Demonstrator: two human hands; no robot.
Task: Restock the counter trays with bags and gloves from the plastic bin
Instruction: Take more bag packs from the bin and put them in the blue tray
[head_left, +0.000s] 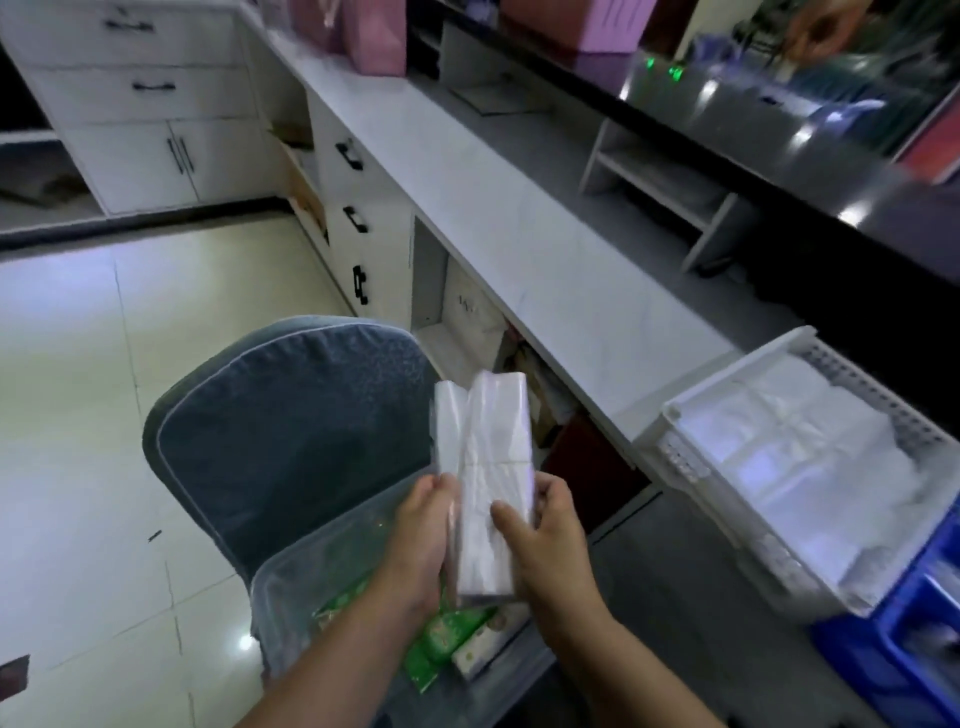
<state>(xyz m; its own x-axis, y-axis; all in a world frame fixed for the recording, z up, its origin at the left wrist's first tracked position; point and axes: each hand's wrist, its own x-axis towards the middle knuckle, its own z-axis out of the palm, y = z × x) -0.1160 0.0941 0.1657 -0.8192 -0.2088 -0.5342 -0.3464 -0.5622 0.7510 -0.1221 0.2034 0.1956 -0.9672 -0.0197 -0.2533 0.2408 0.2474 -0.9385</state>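
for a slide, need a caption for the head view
Left hand and right hand hold white bag packs over the clear bin, near the white tray.

Both bare forearms, the left forearm (337, 649) and the right forearm (623, 665), are raised from the lower edge of the view and angled inward, so that the hands are brought close together in front of the body. The left hand (423, 530) is seen from its back, its fingers curled round the left edge of the white packs (493, 457), which are held upright. The right hand (545, 540) is closed on the opposite edge, with its thumb laid across the front face and its fingers wrapped behind.
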